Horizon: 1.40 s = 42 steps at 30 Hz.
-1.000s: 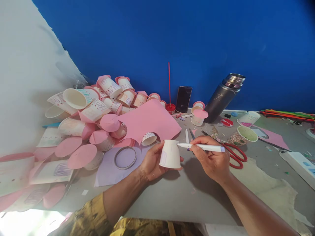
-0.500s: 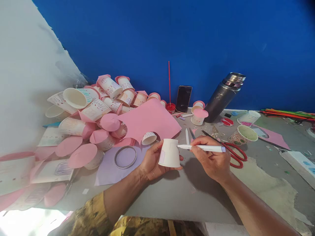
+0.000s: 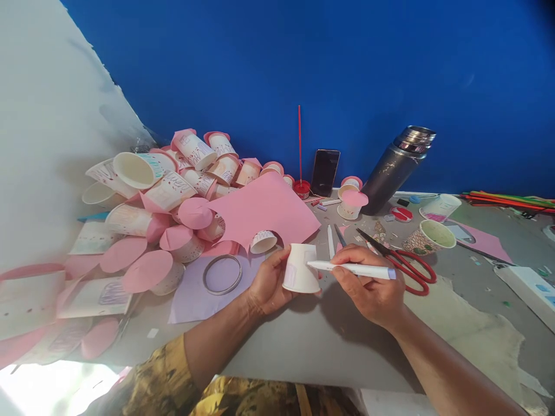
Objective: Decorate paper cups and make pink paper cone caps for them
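An upside-down white paper cup (image 3: 299, 279) is held above the table by my left hand (image 3: 269, 282), whose fingers wrap behind it. Pale purple marks show on the cup's side. My right hand (image 3: 373, 287) grips a white marker pen (image 3: 362, 270) with a purple end, and its tip meets or nearly meets the cup wall. Just beyond the right hand lie red-handled scissors (image 3: 418, 271). Left of my left hand, a grey ring (image 3: 222, 274) rests on a sheet of purple paper (image 3: 184, 303).
Many decorated paper cups with pink tops (image 3: 169, 196) are heaped at the left. Pink paper with cut-outs (image 3: 269, 208) leans by them. Along the blue wall stand a phone (image 3: 326, 172) and a dark flask (image 3: 394, 170). A patterned cup (image 3: 429, 238) sits at the right.
The pen tip has moved left and slightly down over the cup's side. The cup is turned a little and tilted, with a faint outline now showing near the tip.
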Each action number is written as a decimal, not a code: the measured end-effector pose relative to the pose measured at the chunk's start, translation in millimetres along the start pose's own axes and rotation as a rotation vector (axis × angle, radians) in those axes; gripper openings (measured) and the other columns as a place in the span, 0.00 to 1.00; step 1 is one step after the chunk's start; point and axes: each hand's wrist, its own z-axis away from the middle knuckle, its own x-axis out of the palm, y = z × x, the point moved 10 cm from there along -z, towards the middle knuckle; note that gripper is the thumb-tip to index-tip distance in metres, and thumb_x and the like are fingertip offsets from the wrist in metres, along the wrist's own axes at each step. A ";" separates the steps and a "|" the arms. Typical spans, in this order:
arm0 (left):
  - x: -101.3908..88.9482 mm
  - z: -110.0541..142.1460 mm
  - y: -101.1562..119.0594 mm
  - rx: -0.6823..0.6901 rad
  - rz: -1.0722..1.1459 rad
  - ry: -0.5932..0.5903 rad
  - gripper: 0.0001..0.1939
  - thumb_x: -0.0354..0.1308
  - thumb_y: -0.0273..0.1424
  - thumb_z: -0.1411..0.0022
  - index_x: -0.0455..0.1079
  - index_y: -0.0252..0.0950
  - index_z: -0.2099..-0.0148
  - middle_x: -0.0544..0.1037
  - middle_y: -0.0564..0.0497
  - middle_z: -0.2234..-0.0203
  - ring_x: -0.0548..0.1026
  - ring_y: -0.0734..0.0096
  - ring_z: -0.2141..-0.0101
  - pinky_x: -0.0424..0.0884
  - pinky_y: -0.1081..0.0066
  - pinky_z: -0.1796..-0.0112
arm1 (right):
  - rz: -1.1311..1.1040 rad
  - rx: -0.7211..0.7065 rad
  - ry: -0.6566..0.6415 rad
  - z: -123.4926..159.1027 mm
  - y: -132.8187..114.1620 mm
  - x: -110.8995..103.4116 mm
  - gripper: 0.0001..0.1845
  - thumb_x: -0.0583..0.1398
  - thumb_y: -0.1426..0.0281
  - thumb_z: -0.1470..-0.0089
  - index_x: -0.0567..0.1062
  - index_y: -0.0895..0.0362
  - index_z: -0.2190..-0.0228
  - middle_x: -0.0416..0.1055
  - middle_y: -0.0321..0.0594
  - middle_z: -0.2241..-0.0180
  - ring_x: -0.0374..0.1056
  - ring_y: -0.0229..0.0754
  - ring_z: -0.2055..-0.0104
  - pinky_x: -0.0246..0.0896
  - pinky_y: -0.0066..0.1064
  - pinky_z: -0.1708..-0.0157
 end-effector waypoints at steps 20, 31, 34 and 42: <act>-0.4 1.7 2.0 0.015 0.014 -0.043 0.25 0.55 0.43 0.29 0.75 0.29 0.42 0.85 0.39 0.60 0.84 0.49 0.59 0.81 0.50 0.59 | 0.055 0.111 0.068 1.9 13.1 -12.4 0.06 0.62 0.74 0.40 0.76 0.53 0.69 0.75 0.30 0.75 0.65 0.32 0.80 0.57 0.24 0.81; 2.4 0.4 1.1 0.049 -0.027 -0.038 0.21 0.57 0.41 0.29 0.76 0.30 0.44 0.85 0.39 0.60 0.84 0.50 0.59 0.77 0.53 0.53 | 0.035 0.008 0.026 -1.8 -0.5 -3.4 0.04 0.63 0.74 0.40 0.77 0.53 0.66 0.78 0.33 0.74 0.74 0.38 0.73 0.69 0.28 0.70; 2.6 0.9 0.4 0.036 -0.018 -0.044 0.22 0.56 0.42 0.29 0.76 0.31 0.44 0.85 0.39 0.59 0.84 0.49 0.59 0.78 0.53 0.55 | 0.046 0.031 0.029 -1.5 3.4 -3.8 0.05 0.62 0.74 0.40 0.77 0.53 0.67 0.78 0.33 0.74 0.73 0.37 0.75 0.67 0.28 0.73; 5.0 1.7 -1.3 0.010 -0.009 -0.090 0.24 0.54 0.44 0.28 0.75 0.32 0.42 0.85 0.39 0.58 0.84 0.47 0.58 0.79 0.51 0.59 | 0.044 0.100 0.071 1.9 11.6 -12.5 0.06 0.62 0.75 0.40 0.77 0.53 0.68 0.76 0.32 0.74 0.67 0.35 0.78 0.61 0.27 0.78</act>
